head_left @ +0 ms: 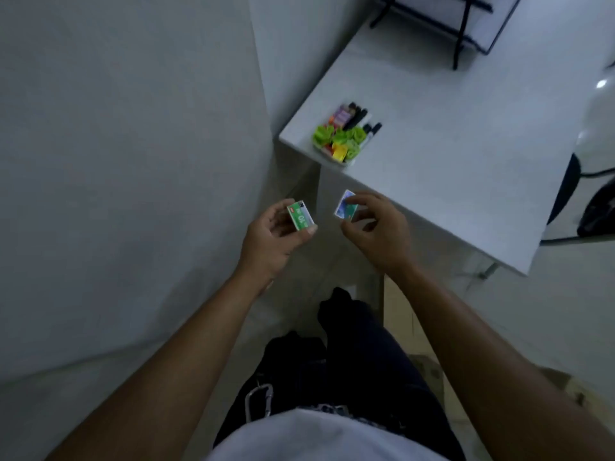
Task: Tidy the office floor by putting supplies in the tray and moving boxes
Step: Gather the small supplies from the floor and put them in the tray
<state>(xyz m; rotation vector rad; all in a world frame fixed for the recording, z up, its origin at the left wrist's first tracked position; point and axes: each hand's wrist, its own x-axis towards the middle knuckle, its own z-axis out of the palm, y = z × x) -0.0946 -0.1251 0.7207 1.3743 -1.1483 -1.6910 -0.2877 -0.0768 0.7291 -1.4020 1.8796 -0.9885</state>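
Observation:
My left hand (273, 237) grips a small green box (300, 215) with white lettering between thumb and fingers. Beside it, my right hand (376, 227) pinches a small blue and green box (346, 206) by its edges. Both boxes are held in the air just in front of the near corner of a white desk (466, 154). On that corner sits a small clear tray (336, 160) filled with green and yellow clips, black markers and other small supplies.
A white wall fills the left side. A black wire rack (466, 24) stands at the desk's far end. A dark chair (595, 207) is at the right. My dark trousers and a carabiner (258, 400) are below, with brown cardboard (399, 314) on the floor.

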